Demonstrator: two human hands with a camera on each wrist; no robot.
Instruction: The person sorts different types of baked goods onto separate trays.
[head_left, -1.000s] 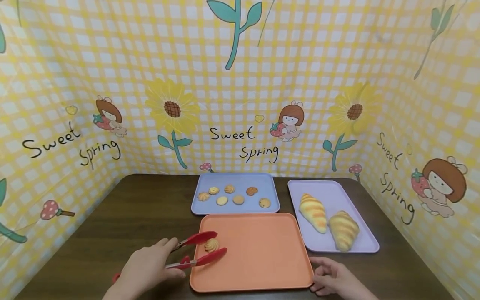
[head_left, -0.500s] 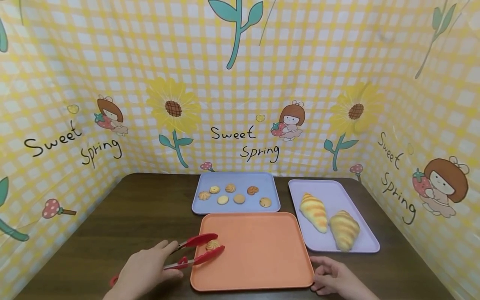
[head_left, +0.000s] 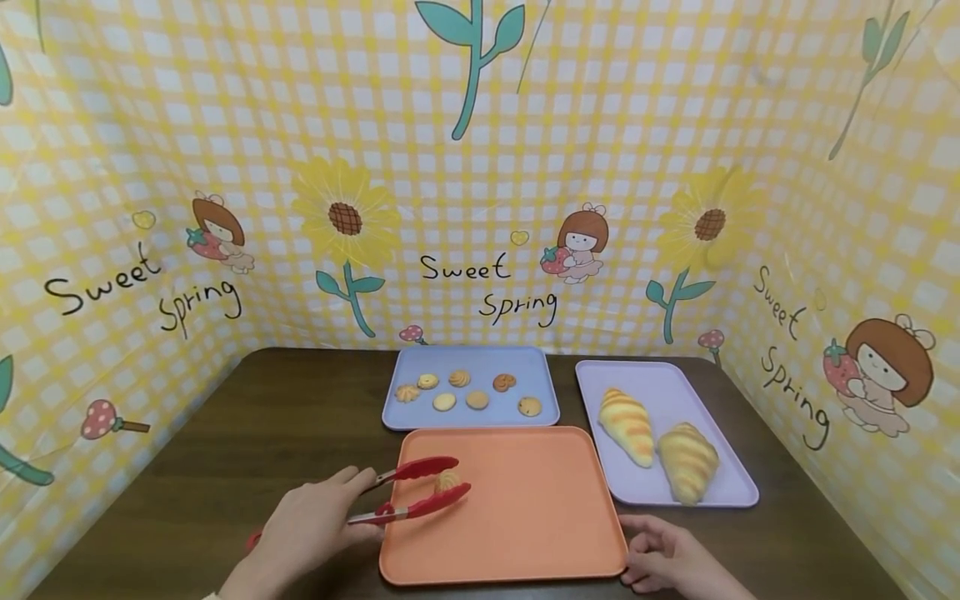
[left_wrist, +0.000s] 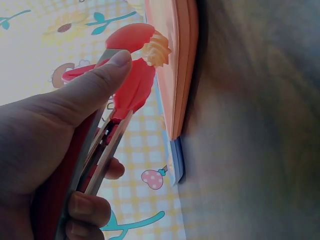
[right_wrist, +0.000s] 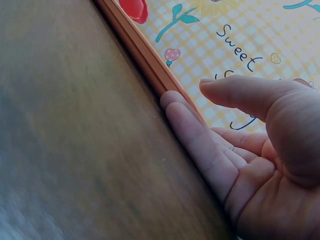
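Note:
My left hand (head_left: 311,517) grips red-tipped metal tongs (head_left: 442,500) over the left part of the orange tray (head_left: 525,508). Between the tong tips sits a swirled butter cookie (head_left: 447,480), partly hidden by the nearer tip. In the left wrist view the two red tips lie on either side of the cookie (left_wrist: 157,49), close over the tray. At the tray's near right corner, the right hand (head_left: 667,554) touches the rim with its fingers. The right wrist view shows those fingers along the outer edge of the tray and the thumb held away from it.
Behind the orange tray lies a blue tray (head_left: 495,421) with several small cookies (head_left: 477,400). A lilac tray (head_left: 600,372) on the right bears a striped croissant (head_left: 627,425) and a browner one (head_left: 688,462). Checked yellow cloth (head_left: 480,183) rises around the dark wooden table (head_left: 300,417).
The tong tips have drawn in on the swirled cookie. Left hand, tongs and cookie have then shifted right and slightly away over the orange tray. The right hand has stayed at its corner.

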